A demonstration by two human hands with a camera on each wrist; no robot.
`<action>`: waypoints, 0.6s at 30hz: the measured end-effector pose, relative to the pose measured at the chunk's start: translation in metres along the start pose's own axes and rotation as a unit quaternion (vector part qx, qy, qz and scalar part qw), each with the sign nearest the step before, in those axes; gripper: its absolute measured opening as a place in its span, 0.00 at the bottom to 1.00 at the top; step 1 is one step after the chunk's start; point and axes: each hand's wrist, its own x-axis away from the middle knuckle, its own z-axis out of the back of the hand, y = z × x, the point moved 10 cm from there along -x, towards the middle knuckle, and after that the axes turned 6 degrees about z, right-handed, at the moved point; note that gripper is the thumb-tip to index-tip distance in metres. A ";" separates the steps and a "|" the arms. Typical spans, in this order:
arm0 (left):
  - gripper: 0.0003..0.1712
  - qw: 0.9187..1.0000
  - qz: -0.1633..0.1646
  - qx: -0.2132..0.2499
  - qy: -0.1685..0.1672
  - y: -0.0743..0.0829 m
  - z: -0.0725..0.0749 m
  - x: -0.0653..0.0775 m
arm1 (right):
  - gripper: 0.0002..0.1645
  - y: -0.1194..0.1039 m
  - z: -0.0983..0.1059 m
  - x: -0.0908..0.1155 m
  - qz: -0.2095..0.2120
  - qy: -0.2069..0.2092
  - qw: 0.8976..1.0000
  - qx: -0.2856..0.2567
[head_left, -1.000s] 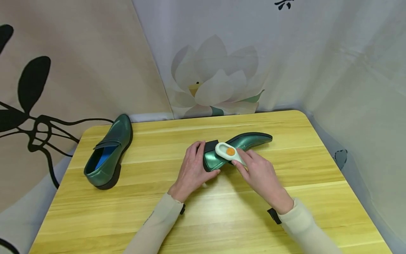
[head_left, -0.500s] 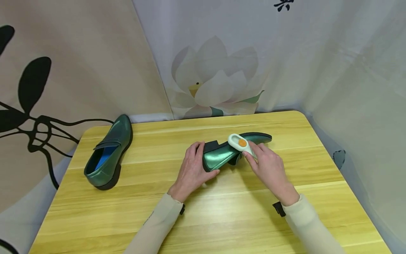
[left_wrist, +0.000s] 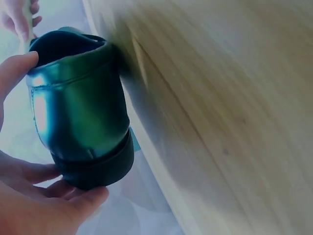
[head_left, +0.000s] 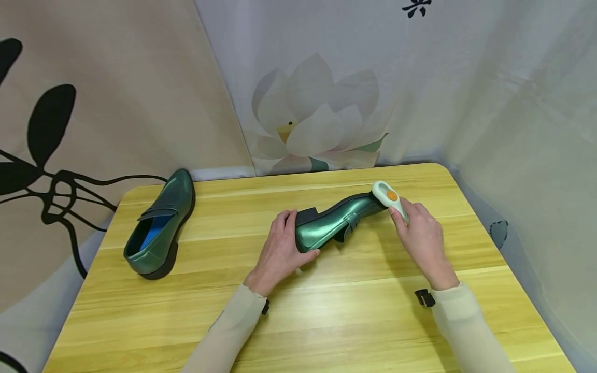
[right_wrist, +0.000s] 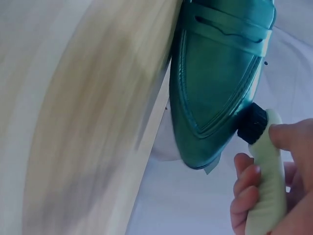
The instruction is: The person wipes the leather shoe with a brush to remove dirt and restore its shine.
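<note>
A shiny green loafer (head_left: 326, 225) lies tipped on its side, black sole and heel facing the back of the table. My left hand (head_left: 280, 248) grips it round the heel, thumb at the opening's rim and fingers under the heel block, as the left wrist view shows. In my right hand (head_left: 422, 238) is a white shoe brush (head_left: 386, 192) with an orange spot and dark bristles. Its bristles (right_wrist: 253, 123) touch the side of the loafer near the toe in the right wrist view.
A second green loafer (head_left: 160, 228) with a blue insole stands upright at the left of the wooden table (head_left: 317, 321). Printed curtains (head_left: 322, 103) hang right behind the table's back edge and along its sides.
My right hand has slid the brush rightward along the loafer, from near the heel to the toe. The left hand keeps its grip on the heel, with the shoe barely shifted.
</note>
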 end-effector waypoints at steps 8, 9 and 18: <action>0.67 0.999 0.030 0.000 -0.028 -0.012 -0.006 0.000 | 0.26 0.011 0.006 -0.001 -0.031 0.003 1.000 0.005; 0.67 0.999 0.033 0.003 -0.032 -0.013 -0.006 0.000 | 0.26 0.013 0.007 0.000 -0.034 0.004 0.999 0.006; 0.71 0.995 0.055 0.009 -0.087 -0.021 -0.011 0.001 | 0.28 0.034 0.007 0.003 -0.074 -0.001 0.997 -0.004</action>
